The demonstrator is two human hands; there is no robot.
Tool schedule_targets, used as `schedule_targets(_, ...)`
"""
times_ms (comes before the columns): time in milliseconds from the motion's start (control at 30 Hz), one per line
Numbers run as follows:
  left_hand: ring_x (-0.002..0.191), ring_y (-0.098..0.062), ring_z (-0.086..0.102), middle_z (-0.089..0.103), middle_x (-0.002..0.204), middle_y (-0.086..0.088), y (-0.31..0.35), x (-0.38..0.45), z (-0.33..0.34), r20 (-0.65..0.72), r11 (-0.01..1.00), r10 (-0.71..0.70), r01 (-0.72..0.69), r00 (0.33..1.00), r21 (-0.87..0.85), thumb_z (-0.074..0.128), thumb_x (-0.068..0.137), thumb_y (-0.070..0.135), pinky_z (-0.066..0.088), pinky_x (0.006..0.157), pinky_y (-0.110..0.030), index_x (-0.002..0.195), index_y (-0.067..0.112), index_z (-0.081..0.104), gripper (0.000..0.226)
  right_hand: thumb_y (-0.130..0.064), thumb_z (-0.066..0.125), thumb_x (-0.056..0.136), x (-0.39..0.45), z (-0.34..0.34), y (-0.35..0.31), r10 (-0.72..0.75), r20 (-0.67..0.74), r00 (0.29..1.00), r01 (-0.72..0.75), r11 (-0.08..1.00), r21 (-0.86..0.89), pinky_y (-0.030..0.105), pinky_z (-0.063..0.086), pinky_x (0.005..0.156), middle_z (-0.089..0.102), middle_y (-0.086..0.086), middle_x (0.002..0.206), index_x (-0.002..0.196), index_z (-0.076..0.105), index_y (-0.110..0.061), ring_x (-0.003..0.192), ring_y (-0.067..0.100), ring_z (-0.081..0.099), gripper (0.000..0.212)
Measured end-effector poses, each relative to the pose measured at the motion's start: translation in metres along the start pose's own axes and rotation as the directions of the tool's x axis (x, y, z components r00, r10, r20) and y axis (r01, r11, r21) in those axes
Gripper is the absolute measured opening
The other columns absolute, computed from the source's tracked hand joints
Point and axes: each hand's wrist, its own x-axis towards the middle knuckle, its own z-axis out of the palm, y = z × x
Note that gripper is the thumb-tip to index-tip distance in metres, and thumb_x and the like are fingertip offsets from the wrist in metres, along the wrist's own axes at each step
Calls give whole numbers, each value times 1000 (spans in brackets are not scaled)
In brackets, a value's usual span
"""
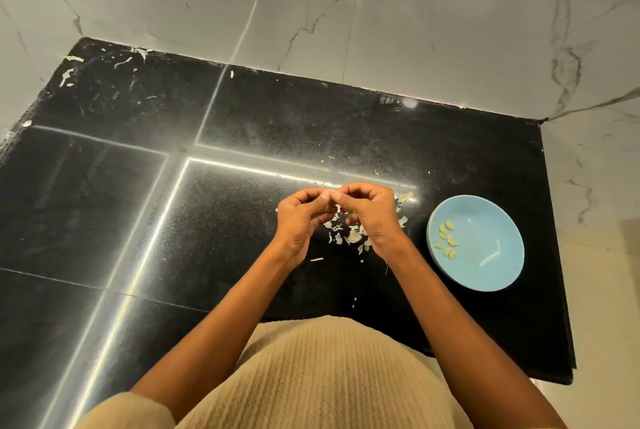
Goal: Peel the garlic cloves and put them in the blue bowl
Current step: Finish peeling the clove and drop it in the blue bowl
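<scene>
My left hand (300, 217) and my right hand (372, 213) meet fingertip to fingertip above the black counter (138, 186). Together they pinch a small pale garlic clove (333, 193), mostly hidden by the fingers. Below the hands lies a pile of papery garlic skins (349, 234). To the right sits the blue bowl (485, 269), holding several peeled yellowish cloves (446, 238) along its left side.
Loose skin scraps (72, 68) lie at the counter's far left corner and near its front edge (317, 259). White marble walls (381, 12) close off the back and right. The counter's front edge runs by my beige-clothed body (311, 376).
</scene>
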Motion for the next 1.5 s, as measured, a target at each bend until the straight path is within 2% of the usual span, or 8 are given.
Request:
schedule_targets(133, 69, -12, 60, 65, 78, -6, 7, -3, 11, 111, 979, -187, 195, 976, -63, 59, 94, 6, 54, 67, -21, 90, 3, 66, 8, -1, 72, 89, -1, -9, -5, 4, 84, 996, 2, 998, -67, 21, 50, 49, 69, 2, 72, 87, 69, -2, 61, 10, 65, 4)
schedule_targets(333, 61, -11, 54, 61, 72, -10, 18, -5, 23, 183, 903, -356, 388, 916, -187, 46, 97, -5, 53, 56, -17, 87, -2, 64, 20, 1, 62, 97, 0, -18, -13, -2, 184, 983, 34, 985, -170, 20, 51, 49, 62, 5, 69, 87, 62, -5, 56, 9, 62, 12)
schedule_targets(567, 57, -8, 54, 60, 74, -11, 17, -4, 32, 133, 884, -372, 394, 919, -253, 46, 99, -4, 53, 54, -16, 98, -7, 62, 16, 1, 61, 98, -4, -17, -13, -95, 125, 988, 122, 964, -236, 24, 55, 55, 66, 2, 73, 85, 64, -11, 64, 12, 67, 18)
schedule_targets(733, 58, -8, 54, 60, 76, -10, 19, -4, 35, 144, 872, -374, 401, 916, -282, 47, 100, -1, 53, 55, -16, 99, -7, 62, 17, 1, 61, 98, -9, -13, -13, -179, 72, 981, 193, 925, -327, 21, 54, 58, 62, -3, 78, 85, 62, -14, 66, 1, 62, 20)
schedule_targets(833, 60, -10, 53, 60, 72, -8, 21, -5, 36, 139, 865, -386, 410, 912, -288, 47, 97, -3, 51, 52, -16, 99, -6, 62, 15, -3, 63, 97, -11, -13, -10, -272, 62, 960, 272, 862, -427, 35, 58, 66, 62, 0, 83, 84, 62, -15, 75, 12, 61, 17)
schedule_targets(967, 58, -10, 54, 59, 72, -9, 24, -6, 37, 115, 877, -370, 388, 922, -285, 49, 95, -2, 50, 51, -16, 96, -5, 61, 13, -5, 66, 95, -14, -10, -8, -383, 43, 923, 355, 801, -482, 45, 57, 71, 61, -1, 85, 84, 63, -11, 82, 18, 60, 12)
schedule_targets(1133, 66, -13, 58, 64, 80, -10, 20, -6, 39, 37, 923, -267, 266, 963, -279, 47, 94, -6, 54, 57, -18, 97, 1, 60, 15, -13, 81, 85, -14, -11, -13, -455, -57, 889, 378, 798, -470, 24, 51, 73, 65, -4, 83, 82, 70, -14, 77, 7, 60, 11)
schedule_targets(1500, 80, -12, 70, 75, 84, -3, 18, -10, 42, -69, 996, 90, -91, 994, -9, 72, 83, -9, 55, 74, -19, 94, 4, 74, 18, -18, 78, 89, -18, -18, -20, -386, -112, 916, 303, 847, -436, 33, 59, 67, 76, -11, 83, 94, 83, -19, 80, 12, 70, 7)
